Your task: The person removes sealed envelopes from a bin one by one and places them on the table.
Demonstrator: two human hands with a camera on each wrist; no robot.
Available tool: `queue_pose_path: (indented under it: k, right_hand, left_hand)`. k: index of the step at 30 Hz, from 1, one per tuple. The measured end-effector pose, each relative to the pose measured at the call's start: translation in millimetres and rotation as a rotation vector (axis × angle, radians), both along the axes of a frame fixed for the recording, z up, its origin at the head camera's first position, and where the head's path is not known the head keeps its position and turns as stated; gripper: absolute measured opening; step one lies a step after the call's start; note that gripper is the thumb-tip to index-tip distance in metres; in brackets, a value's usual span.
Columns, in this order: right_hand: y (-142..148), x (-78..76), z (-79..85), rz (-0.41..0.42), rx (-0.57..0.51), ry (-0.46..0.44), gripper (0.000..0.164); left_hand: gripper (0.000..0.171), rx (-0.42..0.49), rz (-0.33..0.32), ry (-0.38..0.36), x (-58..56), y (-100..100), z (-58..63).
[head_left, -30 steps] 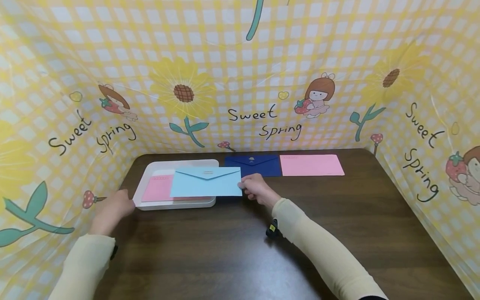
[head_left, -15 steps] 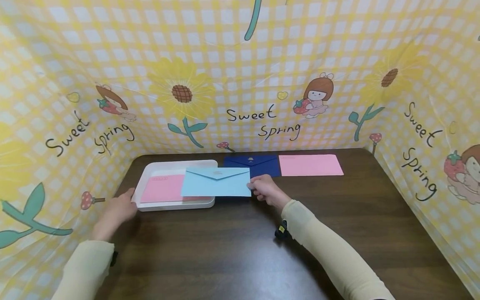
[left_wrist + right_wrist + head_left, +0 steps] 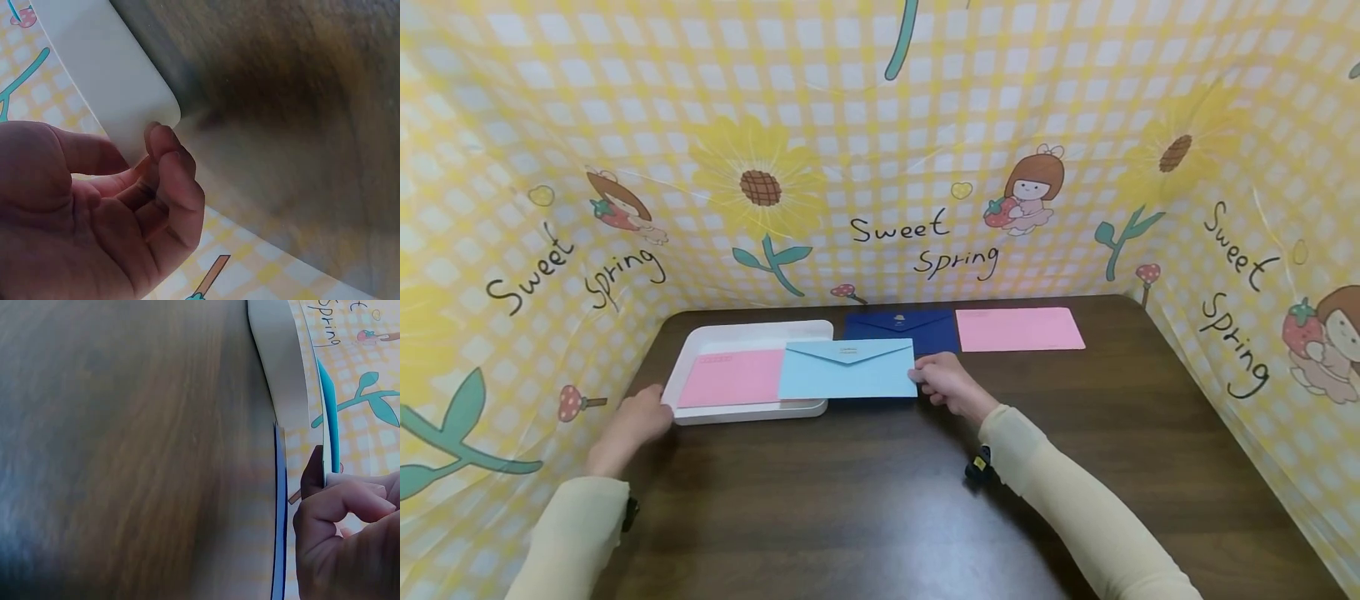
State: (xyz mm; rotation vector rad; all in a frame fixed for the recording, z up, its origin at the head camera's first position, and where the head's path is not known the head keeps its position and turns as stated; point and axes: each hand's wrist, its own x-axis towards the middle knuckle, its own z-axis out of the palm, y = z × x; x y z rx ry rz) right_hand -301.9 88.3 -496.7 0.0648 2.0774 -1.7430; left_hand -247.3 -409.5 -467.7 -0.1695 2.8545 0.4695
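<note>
My right hand [image 3: 951, 383] pinches the right edge of a light blue envelope [image 3: 850, 371], its flap side facing up. In the right wrist view the envelope [image 3: 330, 419] shows edge-on between thumb and fingers, raised above the tabletop. In the head view it overlaps the right part of a white tray [image 3: 700, 335]. A pink envelope [image 3: 730, 379] lies in the tray, its right end hidden under the blue one. At the tray's near left corner is my left hand [image 3: 638, 421]; the left wrist view shows its thumb and curled fingers gripping that corner.
A dark blue envelope [image 3: 898, 323] lies right of the tray, partly covered by the light blue one. Beside it, another pink envelope [image 3: 1018, 329] lies flat on the dark wooden table [image 3: 850, 500]. A yellow checked cloth [image 3: 895, 125] hangs around the back and sides.
My right hand has moved to the right with the light blue envelope, uncovering more of the pink envelope in the tray. My left hand stays at the tray's corner.
</note>
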Motion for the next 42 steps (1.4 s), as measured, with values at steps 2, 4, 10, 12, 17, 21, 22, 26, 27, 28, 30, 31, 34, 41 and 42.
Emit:
queue_pose_path:
  k: [2,4,10,12,17,21,22,26,27,28,30,31,34,41,42]
  right_hand:
    - [3.1,0.1,-0.2,-0.005,0.007,0.009,0.037]
    - [6.7,0.0,-0.9,-0.006,0.009,0.015,0.038]
    - [17.4,-2.0,-4.0,-0.01,0.033,0.021,0.036]
    - [21.1,-2.0,-4.9,-0.018,0.044,0.019,0.035]
    - [29.3,1.1,-5.8,-0.04,0.071,0.016,0.029]
    - [35.2,2.2,-6.5,-0.049,0.082,0.015,0.022]
    - [36.8,2.4,-6.6,-0.054,0.086,0.018,0.02]
    - [43.6,3.1,-7.4,-0.067,0.086,0.019,0.019]
    - [45.1,3.3,-7.9,-0.068,0.083,0.015,0.02]
    - [46.4,3.4,-8.2,-0.068,0.084,0.013,0.021]
    - [48.7,3.5,-9.5,-0.066,0.084,0.007,0.021]
    - [49.9,3.8,-10.0,-0.065,0.09,0.009,0.02]
    - [52.6,4.4,-10.3,-0.072,0.11,0.014,0.014]
    - [57.9,6.7,-8.1,-0.076,0.13,0.025,0.016]
    - [58.9,6.8,-8.2,-0.075,0.132,0.025,0.016]
  left_hand:
    - [0.052,0.008,0.008,0.009,-0.8,0.2,-2.0]
    - [0.052,0.009,0.019,0.014,-1.4,1.2,-3.0]
    - [0.051,-0.009,0.03,0.034,-2.4,5.8,-4.8]
    - [0.05,-0.024,0.013,0.049,-2.5,6.7,-5.6]
    - [0.049,-0.045,-0.008,0.058,-3.9,8.5,-4.0]
    - [0.049,-0.049,0.016,0.04,-4.3,8.6,-3.6]
    - [0.048,-0.05,0.018,0.037,-4.3,8.4,-3.4]
    - [0.042,-0.057,0.016,0.036,-4.3,8.3,-2.5]
    - [0.04,-0.058,0.015,0.035,-4.3,8.3,-2.0]
    - [0.039,-0.058,0.014,0.032,-4.2,8.4,-2.0]
    - [0.039,-0.058,0.014,0.03,-3.7,8.8,-1.8]
    - [0.039,-0.058,0.014,0.03,-3.4,9.0,-1.8]
    - [0.039,-0.064,0.004,0.04,-2.3,9.7,-1.1]
    - [0.038,-0.077,-0.014,0.078,-1.5,11.8,-0.1]
    - [0.038,-0.077,-0.012,0.077,-1.4,12.2,-0.4]
